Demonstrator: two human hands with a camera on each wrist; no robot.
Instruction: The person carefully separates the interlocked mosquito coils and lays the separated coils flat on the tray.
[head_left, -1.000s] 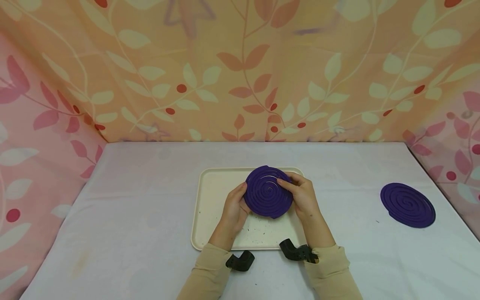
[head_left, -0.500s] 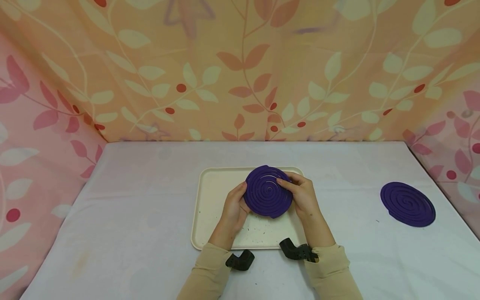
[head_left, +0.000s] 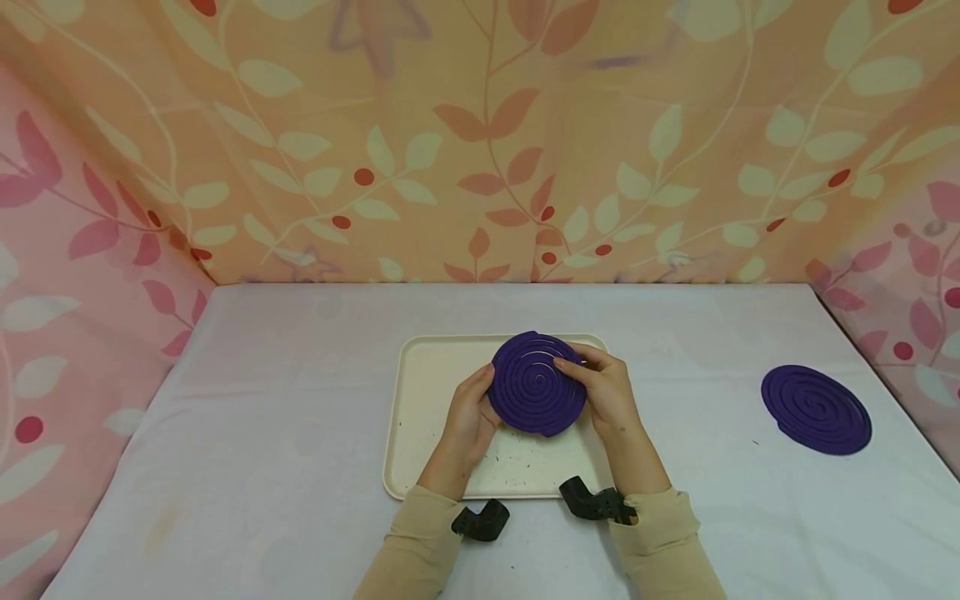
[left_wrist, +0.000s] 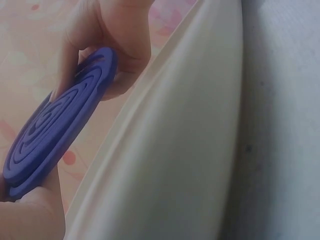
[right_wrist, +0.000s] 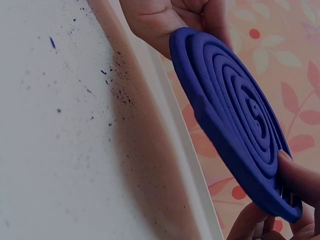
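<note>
A purple mosquito coil (head_left: 537, 396), a flat disc of nested spiral turns, is held tilted up above the cream tray (head_left: 422, 417). My left hand (head_left: 467, 427) grips its left edge, thumb at the rim. On the opposite edge, my right hand (head_left: 611, 396) pinches it, with the thumb on the front face and fingers behind. Narrow slits show between some turns near the right thumb. Seen side-on in the left wrist view, the coil (left_wrist: 57, 122) looks like two layers lying together. The right wrist view shows the coil (right_wrist: 235, 112) spanning both hands, clear of the tray.
Another purple coil (head_left: 816, 410) lies flat on the white-covered table (head_left: 262, 417) at the far right. Dark crumbs (right_wrist: 122, 92) are scattered over the tray. Black camera mounts (head_left: 482, 521) sit at both wrists. Patterned cloth (head_left: 487, 150) stands behind and at the sides.
</note>
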